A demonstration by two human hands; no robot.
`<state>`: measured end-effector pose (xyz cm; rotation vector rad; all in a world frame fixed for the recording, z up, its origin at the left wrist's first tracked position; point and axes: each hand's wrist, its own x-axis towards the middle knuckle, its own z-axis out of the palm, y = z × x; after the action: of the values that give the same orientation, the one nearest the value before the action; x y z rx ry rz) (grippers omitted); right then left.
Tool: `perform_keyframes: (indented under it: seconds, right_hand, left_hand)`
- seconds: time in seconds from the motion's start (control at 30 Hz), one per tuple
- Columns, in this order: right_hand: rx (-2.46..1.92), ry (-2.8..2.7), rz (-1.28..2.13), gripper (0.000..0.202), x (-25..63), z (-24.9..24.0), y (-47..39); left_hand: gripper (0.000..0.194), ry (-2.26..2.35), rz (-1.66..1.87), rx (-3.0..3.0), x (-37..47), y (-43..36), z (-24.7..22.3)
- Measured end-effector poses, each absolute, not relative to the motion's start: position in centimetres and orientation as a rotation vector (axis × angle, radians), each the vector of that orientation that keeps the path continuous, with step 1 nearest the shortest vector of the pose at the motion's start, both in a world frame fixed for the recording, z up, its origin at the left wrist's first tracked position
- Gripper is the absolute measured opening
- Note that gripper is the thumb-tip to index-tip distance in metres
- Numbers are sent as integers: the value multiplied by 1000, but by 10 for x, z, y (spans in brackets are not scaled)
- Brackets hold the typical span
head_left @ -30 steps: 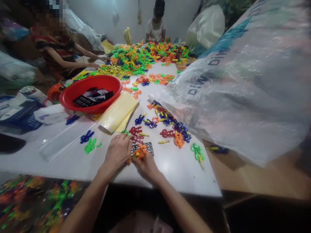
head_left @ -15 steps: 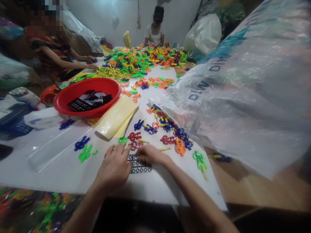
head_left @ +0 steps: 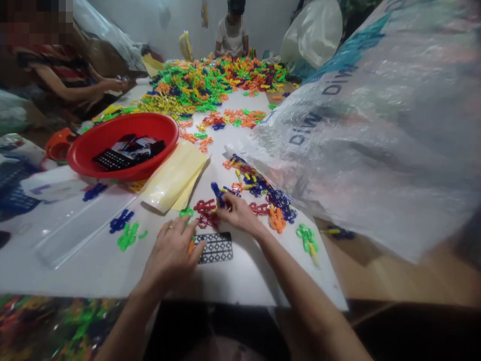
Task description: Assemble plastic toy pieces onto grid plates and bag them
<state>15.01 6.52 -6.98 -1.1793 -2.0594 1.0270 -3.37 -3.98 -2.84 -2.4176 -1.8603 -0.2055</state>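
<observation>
In the head view a black plastic grid plate [head_left: 216, 248] with rows of round holes lies flat on the white tabletop. My left hand [head_left: 173, 250] rests over its left end, fingers stretched out, with a bit of orange plastic showing beside them. Just beyond the plate, my right hand [head_left: 238, 215] pinches a dark blue plastic piece [head_left: 217, 194] that stands up from the fingers. Dark red plastic figures [head_left: 205, 206] lie between the hands. Right of my right hand are an orange figure [head_left: 277, 219] and a heap of blue ones [head_left: 281, 204].
A red basin [head_left: 124, 173] of black plates stands at the left, beside a folded yellow sheet [head_left: 175, 175]. A large plastic sack [head_left: 376, 150] leans over the right side. Many coloured pieces [head_left: 203, 82] are piled at the back, where two people sit.
My right hand has moved from the grid plate forward to the figures and now holds a blue piece. My left hand stays at the plate. The view has shifted slightly.
</observation>
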Motion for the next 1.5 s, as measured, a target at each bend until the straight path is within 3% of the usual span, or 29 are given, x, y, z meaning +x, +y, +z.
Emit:
perform_keyframes:
  seconds: [0.1,0.2,0.3,0.47,0.6,0.77,0.9,0.97,1.23,1.5]
  right_hand:
    - [-1142,-1805,1341,7,146,-86,-1]
    - [-1208,-1621,1401,8,132,-101,-27]
    - [-1126,-1748,1286,3,117,-111,-28]
    - [-1202,-2078,952,18,96,-123,-35]
    - [-1269,-2248,831,17,93,-119,-33]
    - [-976,-2463,1134,12,122,-89,36]
    - [-1521,-2431,460,26,119,-64,115]
    - [-1619,-2485,321,24,110,-61,136]
    - [-1123,-2626,188,16,175,-94,71]
    - [-1884,-2311,512,29,165,-85,68]
  left_hand:
    - [44,-1845,-195,-2429,-31,-37,-23]
    - [40,-1852,-163,-2471,-29,-35,-23]
    - [42,-1895,-162,-2484,-29,-36,-25]
    - [65,-1935,-193,-2522,-30,-39,-25]
    - [43,-1960,-142,-2421,-30,-35,-26]
    - [38,-1916,-143,-2442,-28,-38,-29]
    - [36,-1836,-209,-2501,-12,-47,-30]
    - [34,-1805,-231,-2511,-3,-48,-31]
    - [29,-1820,-288,-2503,4,-39,-40]
    - [40,-1892,-631,-2407,3,-27,-3]
